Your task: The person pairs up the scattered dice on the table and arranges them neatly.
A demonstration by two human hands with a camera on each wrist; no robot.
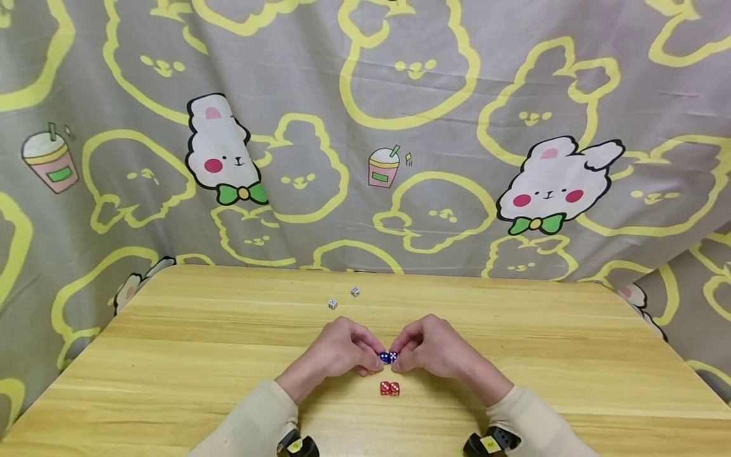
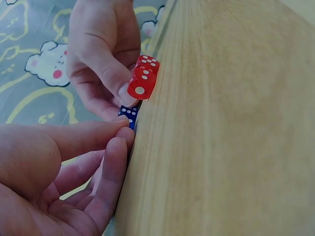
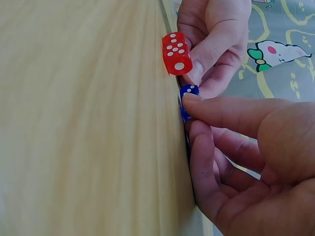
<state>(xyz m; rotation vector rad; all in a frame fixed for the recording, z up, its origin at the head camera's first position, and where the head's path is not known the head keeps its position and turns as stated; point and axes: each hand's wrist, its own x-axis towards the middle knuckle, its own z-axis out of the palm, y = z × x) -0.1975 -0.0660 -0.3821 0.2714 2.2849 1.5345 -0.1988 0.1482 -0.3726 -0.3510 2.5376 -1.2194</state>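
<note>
In the head view two blue dice sit side by side on the table. My left hand (image 1: 348, 348) pinches the left blue die (image 1: 384, 357) between thumb and fingertips. The right blue die (image 1: 393, 357) is pinched the same way by my right hand (image 1: 435, 348). Both wrist views show fingertips covering part of the blue dice. Two red dice, a left one (image 1: 385, 388) and a right one (image 1: 395, 388), lie together on the near side of the hands, touched by neither.
Farther back on the wooden table (image 1: 228, 317) lie two white dice, one (image 1: 333, 304) nearer and one (image 1: 355, 291) closer to the back edge, slightly apart. A grey curtain (image 1: 320, 95) with yellow bear outlines hangs behind the table.
</note>
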